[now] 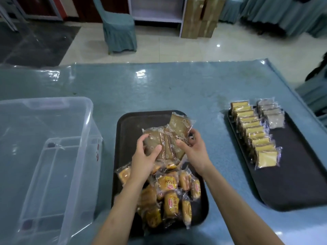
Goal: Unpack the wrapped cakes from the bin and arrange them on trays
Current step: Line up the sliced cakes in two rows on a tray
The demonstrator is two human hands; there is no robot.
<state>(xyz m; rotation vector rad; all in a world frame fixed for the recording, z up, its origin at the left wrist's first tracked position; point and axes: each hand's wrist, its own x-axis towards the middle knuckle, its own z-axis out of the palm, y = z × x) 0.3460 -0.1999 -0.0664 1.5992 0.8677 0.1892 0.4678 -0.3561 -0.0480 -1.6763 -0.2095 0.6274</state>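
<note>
A black tray (123, 138) lies in the middle of the table. Over its far half, my left hand (145, 156) and my right hand (192, 147) together grip a bunch of brown wrapped cakes (168, 138). One more brown cake (180, 123) lies just beyond them. A heap of orange-labelled wrapped cakes (169, 195) fills the tray's near half, under my forearms. The clear plastic bin (46, 156) stands at the left and looks empty. On the right, a second black tray (292, 174) holds a row of yellow wrapped cakes (254, 133) and a short row of grey ones (271, 112).
The table has a blue cover under clear plastic (159, 89). A chair in a teal cover (118, 30) stands on the floor beyond the table, with cardboard boxes (201, 16) and a white shelf further back. Another covered seat sits at the right edge.
</note>
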